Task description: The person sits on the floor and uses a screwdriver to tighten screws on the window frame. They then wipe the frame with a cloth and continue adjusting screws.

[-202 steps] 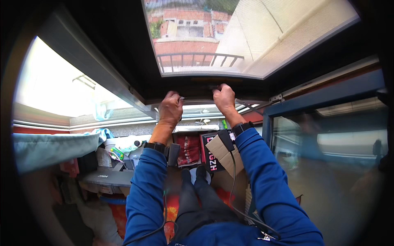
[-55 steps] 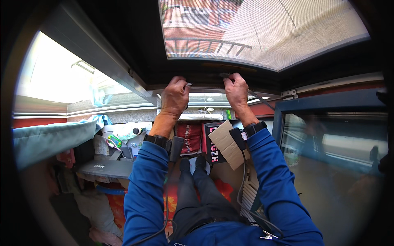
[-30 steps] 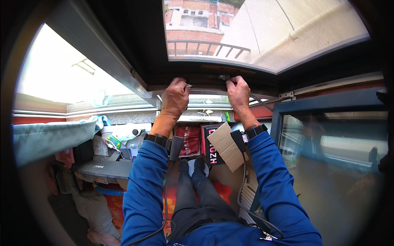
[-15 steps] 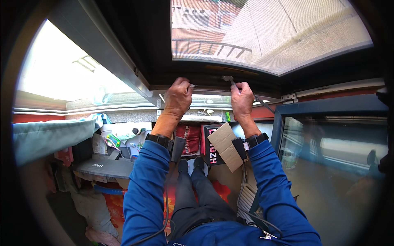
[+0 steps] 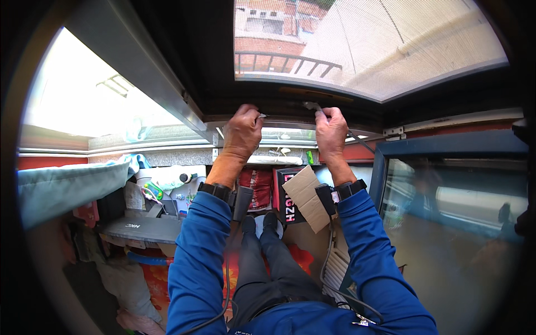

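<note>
Both my arms are raised to the dark lower rail [image 5: 285, 109] of the window frame, below the mesh screen [image 5: 357, 50]. My right hand [image 5: 331, 134] pinches a small crumpled whitish piece [image 5: 312, 105] that looks like tissue or cloth and lies against the rail. My left hand [image 5: 242, 133] is closed at the rail, to the left of it. A small white tip [image 5: 262, 115] pokes out from its fingers; the rest is hidden in the hand.
An open blue-framed glass sash [image 5: 446, 195] stands at the right. Below are a cardboard flap [image 5: 306, 198], a red packet [image 5: 257, 188] and a black box. A monitor [image 5: 139, 226] and a cluttered white table are at the left, beside a light-blue curtain [image 5: 72, 187]. Cables hang along my arms.
My right hand has shifted slightly right, and the whitish piece in it has tilted and changed outline against the rail. My left hand has stayed nearly in place.
</note>
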`<state>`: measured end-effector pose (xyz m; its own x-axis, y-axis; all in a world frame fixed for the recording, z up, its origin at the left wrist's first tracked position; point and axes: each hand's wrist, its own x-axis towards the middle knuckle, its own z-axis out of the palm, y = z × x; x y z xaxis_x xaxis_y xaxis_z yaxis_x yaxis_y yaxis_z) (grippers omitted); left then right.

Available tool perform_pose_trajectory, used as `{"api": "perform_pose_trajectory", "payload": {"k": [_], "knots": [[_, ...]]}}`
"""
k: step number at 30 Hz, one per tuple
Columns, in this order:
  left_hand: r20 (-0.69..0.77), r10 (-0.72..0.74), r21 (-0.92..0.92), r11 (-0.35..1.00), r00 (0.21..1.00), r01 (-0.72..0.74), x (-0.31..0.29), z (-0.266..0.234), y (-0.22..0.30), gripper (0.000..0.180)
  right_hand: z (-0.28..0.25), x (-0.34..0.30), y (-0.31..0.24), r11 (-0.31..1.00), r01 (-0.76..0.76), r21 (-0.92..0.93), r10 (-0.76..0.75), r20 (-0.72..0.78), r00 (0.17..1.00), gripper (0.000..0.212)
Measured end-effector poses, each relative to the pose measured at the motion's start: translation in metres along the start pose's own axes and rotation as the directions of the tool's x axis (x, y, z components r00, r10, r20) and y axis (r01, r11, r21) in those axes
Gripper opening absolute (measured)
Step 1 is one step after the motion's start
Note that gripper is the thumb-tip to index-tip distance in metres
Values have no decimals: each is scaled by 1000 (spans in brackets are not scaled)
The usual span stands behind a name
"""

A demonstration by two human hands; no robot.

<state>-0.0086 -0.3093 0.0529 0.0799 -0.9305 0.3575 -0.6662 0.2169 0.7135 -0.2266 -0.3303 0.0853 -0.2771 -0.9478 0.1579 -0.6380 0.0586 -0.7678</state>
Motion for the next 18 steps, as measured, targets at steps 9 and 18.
{"api": "perform_pose_trajectory", "payload": {"k": [9,18], "knots": [[-8,-4,-18,1000,1000,4,-1,1,0,9,4,11,16,1000,-5,5,5,89,996,20],[7,-17,-24,1000,1000,17,-2,2,-2,9,1,6,17,997,-2,72,-5,93,996,20]]}}
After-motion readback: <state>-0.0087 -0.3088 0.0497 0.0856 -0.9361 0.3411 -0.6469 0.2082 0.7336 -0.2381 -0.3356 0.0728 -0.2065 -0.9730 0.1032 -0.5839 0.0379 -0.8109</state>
